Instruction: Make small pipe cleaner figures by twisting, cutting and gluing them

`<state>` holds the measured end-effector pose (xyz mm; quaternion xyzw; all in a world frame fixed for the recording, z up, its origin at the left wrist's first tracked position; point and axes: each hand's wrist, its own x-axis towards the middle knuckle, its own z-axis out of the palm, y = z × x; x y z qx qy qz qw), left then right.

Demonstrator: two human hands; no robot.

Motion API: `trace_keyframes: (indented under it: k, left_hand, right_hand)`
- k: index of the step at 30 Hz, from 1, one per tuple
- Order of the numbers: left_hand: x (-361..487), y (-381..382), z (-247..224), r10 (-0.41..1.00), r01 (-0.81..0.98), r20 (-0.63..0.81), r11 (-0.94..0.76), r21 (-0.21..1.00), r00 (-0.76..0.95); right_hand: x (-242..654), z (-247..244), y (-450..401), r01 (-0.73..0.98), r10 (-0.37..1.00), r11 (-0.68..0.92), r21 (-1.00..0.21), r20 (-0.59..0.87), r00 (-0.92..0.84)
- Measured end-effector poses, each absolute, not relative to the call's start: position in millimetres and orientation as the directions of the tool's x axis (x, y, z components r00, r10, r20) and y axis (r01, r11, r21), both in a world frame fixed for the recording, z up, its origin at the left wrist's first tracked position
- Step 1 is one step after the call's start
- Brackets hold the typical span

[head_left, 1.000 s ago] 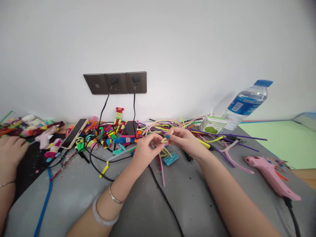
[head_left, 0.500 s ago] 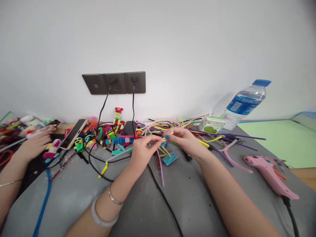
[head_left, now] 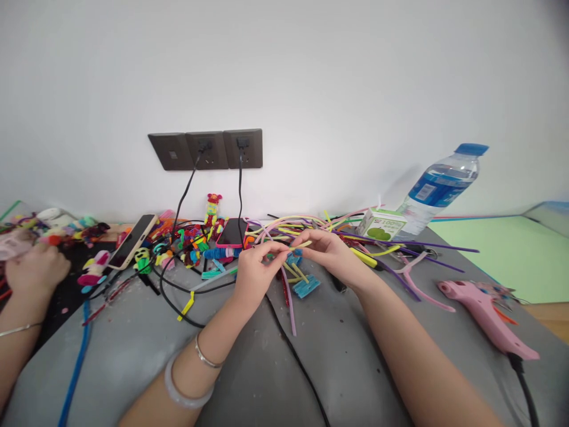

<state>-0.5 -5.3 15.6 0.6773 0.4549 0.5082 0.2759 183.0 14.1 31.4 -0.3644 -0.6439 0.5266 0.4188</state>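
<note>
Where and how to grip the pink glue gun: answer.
By the handle of the pink glue gun, probably with the right hand from the near side: it slants toward the near right with gray table before it and an orange item beyond. Stop short of the cord at its end.

This is looking like a shared indoor craft workspace, though the view is not telling home from workshop. On the grey table (head_left: pixel 355 362), loose fuzzy stems (head_left: pixel 306 221) are lying heaped, small fuzzy figures (head_left: pixel 214 209) are crowding together, a corded pink glue gun (head_left: pixel 489 314) is resting at the right, and another person's forearm (head_left: pixel 22 311) is showing at the left. Behind, a white wall (head_left: pixel 333 89) is carrying dark sockets (head_left: pixel 169 153) with black cables (head_left: pixel 240 190) plugged in, while a drink carton (head_left: pixel 381 225) and a water bottle (head_left: pixel 438 188) are sitting by it.
</note>
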Motion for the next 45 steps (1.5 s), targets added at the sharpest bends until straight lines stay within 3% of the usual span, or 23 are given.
trace_keyframes:
  k: [16, 28, 36, 40, 45]
  left_hand:
    - [0, -2, 11, 0.858, 0.397, 0.487, -0.509, 0.764, 0.163]
    - [1, -2, 8, 0.856, 0.318, 0.509, -0.508, 0.800, 0.088]
    - [3, -4, 9, 0.838, 0.378, 0.537, -0.529, 0.760, 0.093]
    - [1, -3, 10, 0.856, 0.371, 0.489, -0.514, 0.774, 0.165]
    - [0, -3, 12, 0.890, 0.375, 0.307, -0.426, 0.824, 0.336]
  right_hand:
    - [180, 31, 13, 0.022, 0.909, 0.220, -0.975, 0.197, -0.367]
    - [174, 26, 11, 0.261, 0.820, 0.558, -0.788, 0.476, -0.318]
    - [174, 27, 9, 0.290, 0.783, 0.612, -0.736, 0.510, -0.357]
    - [178, 27, 12, 0.266, 0.795, 0.589, -0.763, 0.488, -0.362]
    - [194, 26, 22, 0.326, 0.861, 0.506, -0.799, 0.440, -0.257]
